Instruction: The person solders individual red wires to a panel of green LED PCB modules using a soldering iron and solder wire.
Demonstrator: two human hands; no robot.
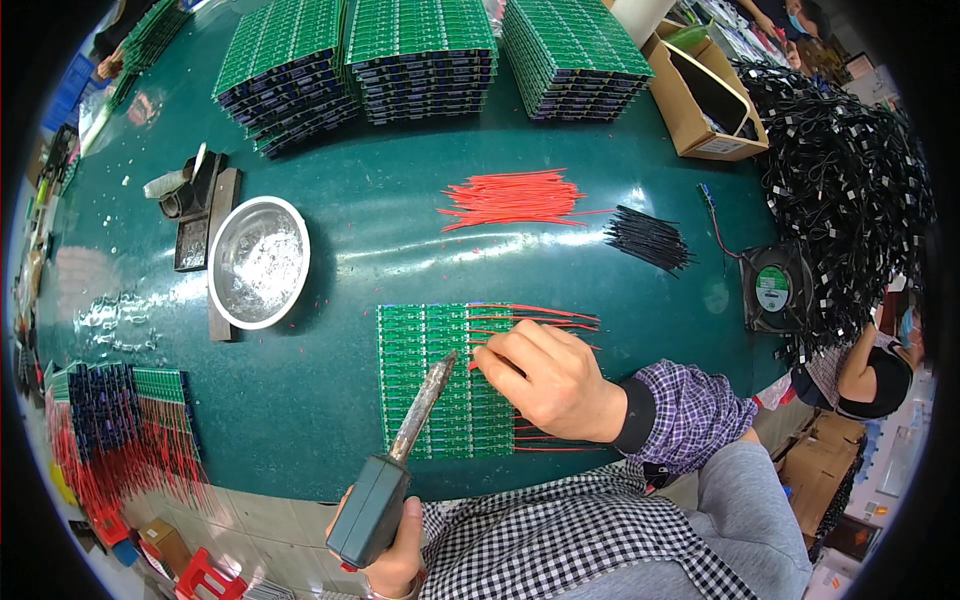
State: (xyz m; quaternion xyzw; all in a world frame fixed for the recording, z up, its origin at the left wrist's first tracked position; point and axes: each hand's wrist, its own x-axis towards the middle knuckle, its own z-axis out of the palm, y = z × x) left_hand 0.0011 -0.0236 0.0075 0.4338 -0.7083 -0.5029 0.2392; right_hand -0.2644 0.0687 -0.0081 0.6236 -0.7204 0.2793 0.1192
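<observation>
Head view: one camera, looking down on a green bench.
Left hand [395, 545]: fist wrapped round the handle of a soldering iron [400, 470], tip over the circuit board panel [445, 380].
Right hand [550, 380]: fingers pinched on a red wire [545, 318] at the panel's right edge.
Risk: fingertips sit close to the hot tip, so a slip could burn them or bridge neighbouring pads.
Nearby: steel bowl [258, 262] and loose red wires [512, 198] lie well apart.
</observation>
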